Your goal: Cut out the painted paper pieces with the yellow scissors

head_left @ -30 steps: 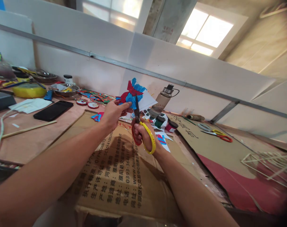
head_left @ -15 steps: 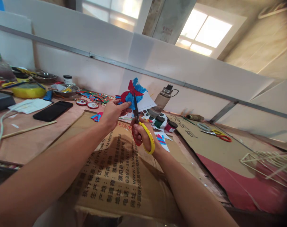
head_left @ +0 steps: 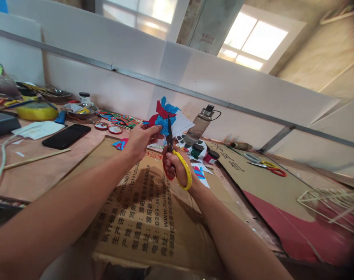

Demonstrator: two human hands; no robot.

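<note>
Between the thumb and fingers of my left hand (head_left: 141,140) is a painted paper cutout (head_left: 165,119), red and blue with a white unpainted part on its right. My right hand (head_left: 177,165) grips scissors (head_left: 184,171) with one yellow and one red handle loop. Their dark blades point up and lie against the blue part of the paper. Both hands are above a brown cardboard sheet (head_left: 130,217) printed with black characters. A small red and blue paper piece (head_left: 120,144) lies by my left wrist, and a painted paper scrap (head_left: 200,175) lies beside my right wrist.
A water bottle (head_left: 198,126) stands behind the hands, with paint jars (head_left: 212,156) near it. On the left are a phone (head_left: 66,136), a yellow tape roll (head_left: 37,111) and painted pieces (head_left: 121,119). To the right lie other scissors (head_left: 267,168) and a stick frame (head_left: 331,206).
The paper in my left hand has tilted slightly, and the scissor blades have shifted a little against it. The whole view has moved slightly.
</note>
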